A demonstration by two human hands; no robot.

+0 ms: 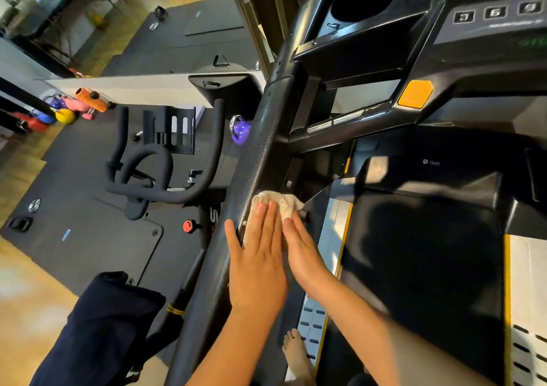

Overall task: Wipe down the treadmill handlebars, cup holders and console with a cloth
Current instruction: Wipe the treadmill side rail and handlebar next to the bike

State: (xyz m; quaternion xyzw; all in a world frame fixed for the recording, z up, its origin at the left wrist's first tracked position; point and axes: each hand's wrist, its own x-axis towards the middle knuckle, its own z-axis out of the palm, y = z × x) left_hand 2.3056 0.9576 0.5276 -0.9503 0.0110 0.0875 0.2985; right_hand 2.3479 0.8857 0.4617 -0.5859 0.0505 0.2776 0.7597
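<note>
A beige cloth [282,203] lies against the black left handlebar [251,160] of the treadmill. My left hand [256,255] presses flat on the cloth with straight fingers, its thumb resting on the bar. Just to the right, my right hand [305,252] lies flat too, fingertips touching the cloth's right edge. Farther up are the round cup holder [362,0] and the console [485,21] with number buttons. The lower part of the cloth is hidden under my hands.
The treadmill belt [414,252] runs at the right, with an orange-yellow tab [416,94] under the console. A black exercise bike [154,166] stands at the left on dark floor mats. Kettlebells [63,114] sit by the wall; a purple one [241,131] lies beside the bar. A bare foot [297,353] stands on the side rail.
</note>
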